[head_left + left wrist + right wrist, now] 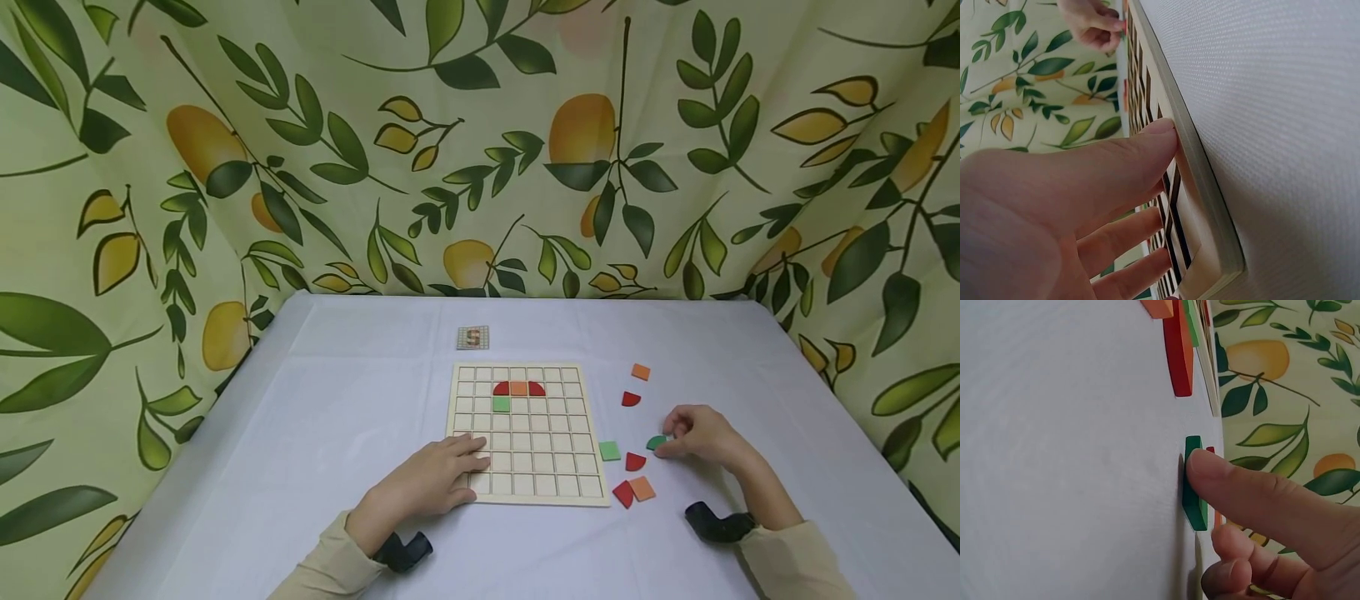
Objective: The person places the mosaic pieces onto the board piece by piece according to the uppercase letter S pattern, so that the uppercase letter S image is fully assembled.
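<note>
Here I've got right hand (701, 435), fingers nearly together, pinching dark green piece (656, 442) over by red piece (635, 461), right of board (536, 442); left hand (435, 475), fingers spread, grasping nothing, rests on board's near-left part.

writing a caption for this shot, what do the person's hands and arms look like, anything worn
The left hand and right hand are bare, with no gloves or rings showing. The left sleeve and right sleeve are plain beige, without visible markings. A bent, rounded black device sits at the left wrist, and a similar black one at the right; no cables show.
</note>
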A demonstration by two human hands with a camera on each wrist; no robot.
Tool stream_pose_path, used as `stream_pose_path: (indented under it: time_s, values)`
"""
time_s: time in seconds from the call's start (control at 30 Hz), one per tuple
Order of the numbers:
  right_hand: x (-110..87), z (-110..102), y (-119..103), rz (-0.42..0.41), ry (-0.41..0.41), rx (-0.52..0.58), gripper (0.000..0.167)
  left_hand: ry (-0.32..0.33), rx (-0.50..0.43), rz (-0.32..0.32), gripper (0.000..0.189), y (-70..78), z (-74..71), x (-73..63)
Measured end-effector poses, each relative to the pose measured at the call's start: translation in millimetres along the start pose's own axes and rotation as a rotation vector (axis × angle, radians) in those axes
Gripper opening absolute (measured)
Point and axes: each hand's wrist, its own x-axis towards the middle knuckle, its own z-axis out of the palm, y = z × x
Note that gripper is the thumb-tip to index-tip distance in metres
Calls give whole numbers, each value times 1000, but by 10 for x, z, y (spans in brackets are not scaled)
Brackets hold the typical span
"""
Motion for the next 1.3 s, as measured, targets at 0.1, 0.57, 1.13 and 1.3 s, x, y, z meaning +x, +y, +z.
stream_pose_path:
  time_s: [0.1,0.57,1.13,1.3]
  values:
    - [-6,-15,4,35,10,-12,29,1,-3,2,46,0,-5,-2]
    - [-5,-2,12,58,58,-1,22,-10,-16,-12,47,12,-9,-3]
    - [13,95,-45,11,43,42,29,-12,-17,-12,47,3,-1,-6]
    - [9,105,-54,-2,62,29,27,-6,-14,-11,47,1,1,-4]
